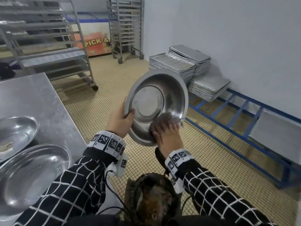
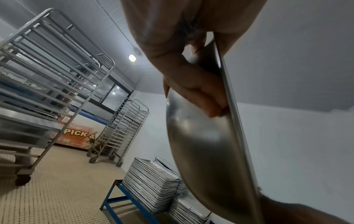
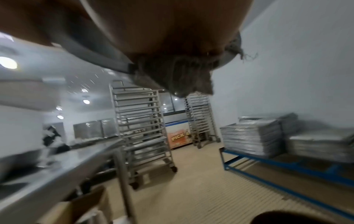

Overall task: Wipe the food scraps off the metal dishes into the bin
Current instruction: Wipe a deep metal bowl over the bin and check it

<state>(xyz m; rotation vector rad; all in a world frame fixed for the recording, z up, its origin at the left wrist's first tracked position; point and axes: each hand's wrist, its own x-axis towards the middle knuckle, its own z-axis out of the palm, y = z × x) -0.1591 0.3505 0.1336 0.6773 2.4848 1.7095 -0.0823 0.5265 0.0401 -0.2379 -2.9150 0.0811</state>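
A round metal dish [image 1: 156, 101] is held tilted on edge above the floor, its hollow facing me. My left hand [image 1: 121, 119] grips its left rim, thumb inside and fingers behind [image 2: 206, 97]. My right hand [image 1: 164, 132] presses a dark grey cloth [image 1: 162, 119] against the lower inside of the dish; the frayed cloth [image 3: 176, 75] hangs over the rim in the right wrist view. The bin [image 1: 151, 198], lined with a dark bag and holding brown scraps, sits directly below. The dish's inside looks shiny with no clear scraps.
A steel table [image 1: 32, 98] at the left carries two more metal dishes [image 1: 31, 175] [image 1: 14, 132]. Stacked baking trays [image 1: 184, 62] rest on a blue frame [image 1: 244, 111] along the right wall. Wheeled racks [image 1: 125, 26] stand behind. Tiled floor lies between.
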